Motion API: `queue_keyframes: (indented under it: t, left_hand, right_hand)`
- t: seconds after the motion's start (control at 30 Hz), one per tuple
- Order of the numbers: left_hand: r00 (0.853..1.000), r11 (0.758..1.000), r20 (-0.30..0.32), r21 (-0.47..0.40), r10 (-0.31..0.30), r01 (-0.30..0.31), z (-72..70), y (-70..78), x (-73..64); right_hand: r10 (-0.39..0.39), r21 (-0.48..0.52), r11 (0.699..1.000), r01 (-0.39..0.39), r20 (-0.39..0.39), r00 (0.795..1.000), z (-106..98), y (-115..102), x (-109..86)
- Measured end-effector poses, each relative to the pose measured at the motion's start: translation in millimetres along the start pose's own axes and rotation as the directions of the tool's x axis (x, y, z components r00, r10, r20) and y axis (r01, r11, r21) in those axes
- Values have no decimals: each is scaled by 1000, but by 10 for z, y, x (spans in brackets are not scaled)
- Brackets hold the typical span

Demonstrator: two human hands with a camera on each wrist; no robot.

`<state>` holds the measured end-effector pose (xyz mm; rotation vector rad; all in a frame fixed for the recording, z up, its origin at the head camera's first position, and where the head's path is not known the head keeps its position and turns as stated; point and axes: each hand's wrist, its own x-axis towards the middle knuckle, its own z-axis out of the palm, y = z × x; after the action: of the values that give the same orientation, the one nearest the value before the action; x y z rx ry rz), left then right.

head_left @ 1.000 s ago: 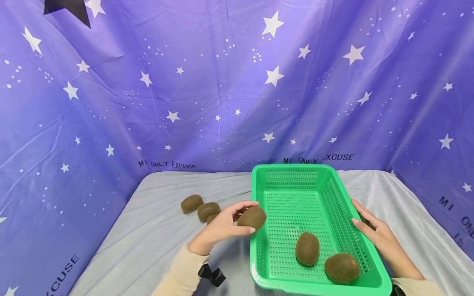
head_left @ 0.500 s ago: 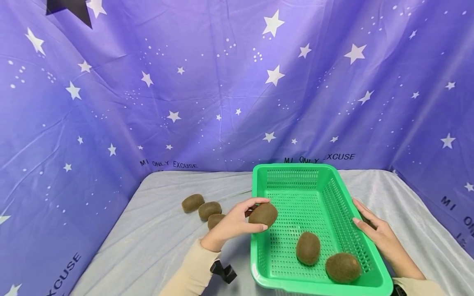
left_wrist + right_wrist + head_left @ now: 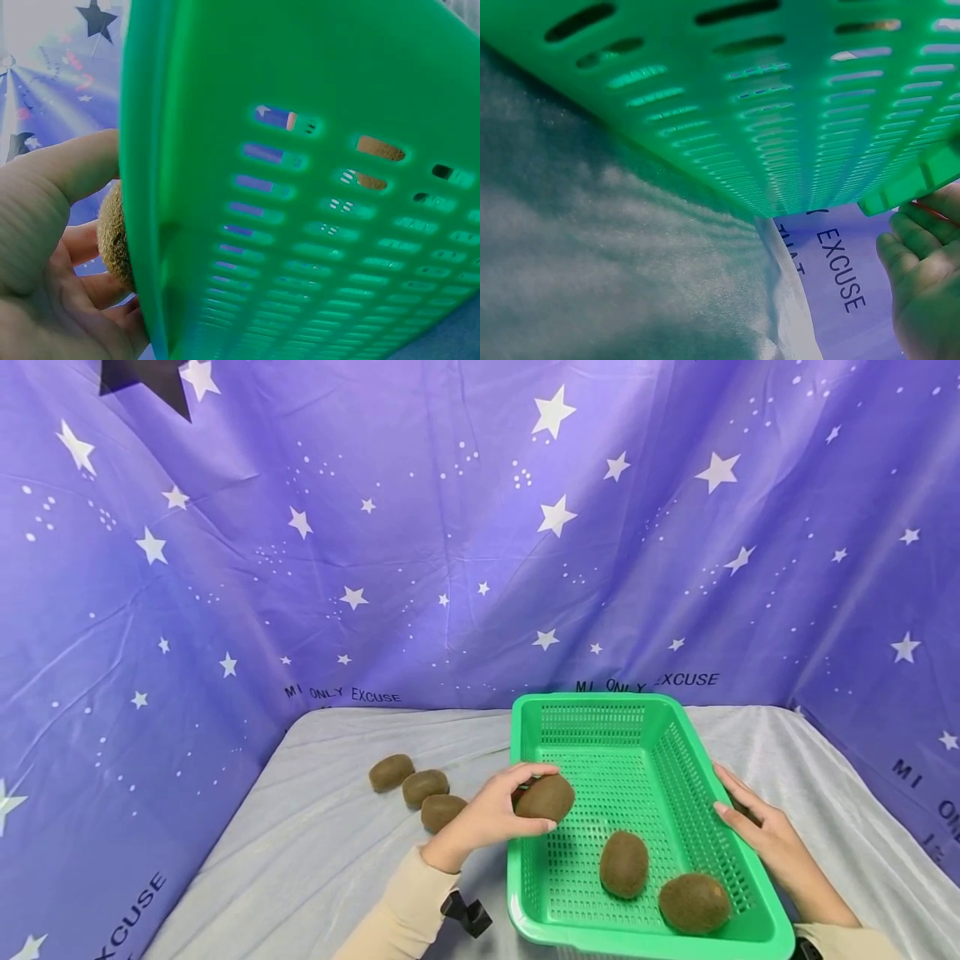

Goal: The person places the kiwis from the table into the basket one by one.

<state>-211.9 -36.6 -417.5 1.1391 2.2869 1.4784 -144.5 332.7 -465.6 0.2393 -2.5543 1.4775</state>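
Kiwi (image 3: 547,799) shifted right; left grip (image 3: 489,812) curled round it.

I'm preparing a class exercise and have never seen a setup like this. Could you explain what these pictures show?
There is no machine: these are a person's two bare hands. The wide picture comes from a camera worn on the head; the two close ones come from a camera on each wrist. On the grey cloth stands a green basket with two kiwis inside; three kiwis lie to its left. The left hand holds another kiwi at the basket's left edge; the right hand rests against its right side.
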Motion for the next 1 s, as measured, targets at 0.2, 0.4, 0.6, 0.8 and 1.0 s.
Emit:
queue_keyframes:
  t: [0.2,0.4,0.6,0.8,1.0]
  left_hand:
    - [1000,1000,4,12,-4,4,28,0,-11]
    - [1000,1000,19,2,-4,4,-8,205,-57]
    - [1000,1000,24,-5,-2,2,-28,344,-90]
    - [1000,1000,18,-10,-16,16,-9,296,-75]
    - [1000,1000,-4,-7,9,-9,42,27,-41]
  right_hand:
    - [-20,14,1000,20,-3,1000,13,6,-4]
    - [-24,22,999,24,-7,1000,11,7,-1]
    - [-19,25,1000,19,0,1000,10,15,-6]
    - [-18,23,1000,18,-7,1000,7,14,-8]
    - [-6,17,1000,6,-6,1000,5,17,-4]
